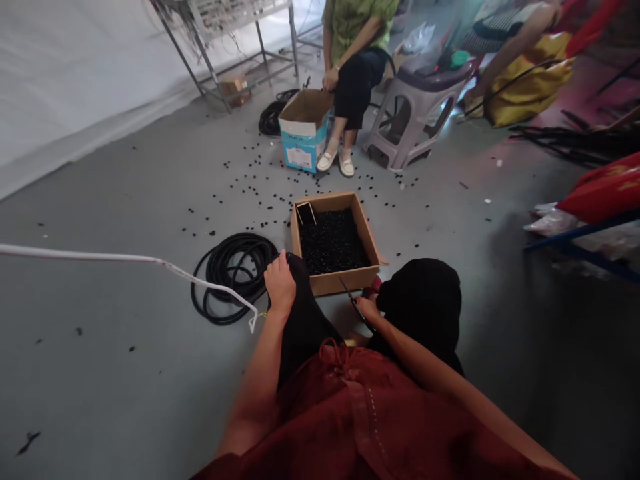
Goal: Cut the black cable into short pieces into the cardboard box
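While I look down through the head camera, my only view, the left hand [281, 285] rests on the left thigh [306, 303], its fingers curled in together; whether they pinch something small I cannot tell. The right hand [369, 311] is closed around what looks like a dark pair of scissors [353, 301], its tip pointing forward to the near wall of a cardboard box [327, 285]; held so, I judge, the blades aim away from the body. That box sits on the floor [165, 353] just ahead of the knees [420, 287], likely so both hands can reach it, and holds black bits [335, 243], with a small box [306, 214] in its far left corner. A coil of black tubing [216, 267] lies beside the left hand, probably for handy reach. Beyond, a co-worker [357, 33] sits beside a blue box [299, 143].
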The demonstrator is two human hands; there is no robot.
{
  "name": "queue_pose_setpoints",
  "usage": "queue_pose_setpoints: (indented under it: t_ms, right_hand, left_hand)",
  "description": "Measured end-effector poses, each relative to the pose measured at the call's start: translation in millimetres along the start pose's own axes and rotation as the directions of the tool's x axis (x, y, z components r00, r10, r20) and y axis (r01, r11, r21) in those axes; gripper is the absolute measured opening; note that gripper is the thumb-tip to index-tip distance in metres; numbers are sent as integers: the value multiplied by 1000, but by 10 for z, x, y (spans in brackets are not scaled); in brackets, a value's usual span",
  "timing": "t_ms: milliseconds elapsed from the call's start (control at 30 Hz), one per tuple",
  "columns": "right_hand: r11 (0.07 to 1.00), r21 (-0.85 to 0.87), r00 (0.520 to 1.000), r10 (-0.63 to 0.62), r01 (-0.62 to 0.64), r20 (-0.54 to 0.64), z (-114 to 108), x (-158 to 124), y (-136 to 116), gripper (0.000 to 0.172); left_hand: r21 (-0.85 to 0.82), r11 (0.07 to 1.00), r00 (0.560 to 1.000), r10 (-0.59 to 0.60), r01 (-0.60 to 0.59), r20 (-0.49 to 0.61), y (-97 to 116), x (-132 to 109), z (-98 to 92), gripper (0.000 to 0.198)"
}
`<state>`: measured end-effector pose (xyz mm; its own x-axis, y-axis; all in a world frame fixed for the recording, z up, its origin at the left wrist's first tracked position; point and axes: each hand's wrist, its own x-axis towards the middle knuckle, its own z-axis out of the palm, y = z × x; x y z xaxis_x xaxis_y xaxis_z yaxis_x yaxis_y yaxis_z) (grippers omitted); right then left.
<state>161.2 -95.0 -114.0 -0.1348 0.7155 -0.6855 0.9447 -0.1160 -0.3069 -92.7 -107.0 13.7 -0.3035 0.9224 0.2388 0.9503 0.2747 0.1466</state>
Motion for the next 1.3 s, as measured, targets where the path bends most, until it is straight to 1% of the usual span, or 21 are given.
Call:
queue_pose_setpoints:
  t_ms: [100,167,267,333,400,500,600,667,800,933,1033,1167,1300]
  right_hand:
    - [999,-37,1000,-15,15,9,-30,-23,-51,35]
    - [998,-58,999,-31,32,12,-50,-25,-77,39]
    - [993,-91,997,-77,79,26,-123,20,-94,44]
    - [986,-114,992,-117,120,37,-210,91,-89,43]
    - [978,-139,988,-150,152,30,-313,198,-73,41]
    - [971,-177,985,-169,162,-28,-455,412,-40,39]
    - [965,-199,977,-190,168,-94,-542,667,-14,38]
    - [962,-204,971,-208,182,-117,-568,836,-8,36]
    - [956,-211,962,-235,204,-137,-558,1098,-21,33]
    - [951,-216,958,-253,221,-134,-498,1229,-46,29]
    - [948,-216,954,-267,234,-136,-461,1288,-58,31]
    - [958,-206,959,-234,200,-161,-425,1328,-66,32]
    - [965,-199,959,-208,169,-193,-348,1245,-70,33]
  left_hand:
    - [-14,1000,1000,2,-2,-30,-78,39,11,44]
    - [-23,1000,999,5,-6,-44,-95,68,3,42]
    - [-18,1000,998,8,-9,-57,-53,92,-5,41]
    - [-9,1000,998,14,-14,-60,4,107,-7,40]
    - [8,1000,998,22,-22,-61,63,126,-8,40]
    - [47,999,998,29,-27,-47,119,152,-9,41]
    - [71,997,999,17,-14,-34,104,163,-10,41]
    - [70,998,999,7,-4,-36,67,168,-6,41]
    - [66,998,998,-7,11,-57,-4,203,18,39]
    - [100,995,999,-4,8,-49,-53,265,56,38]
    - [125,992,999,7,-1,-51,-125,297,76,37]
    - [134,991,995,11,2,-95,-255,291,73,36]
    - [151,989,993,20,-2,-118,-293,239,32,36]
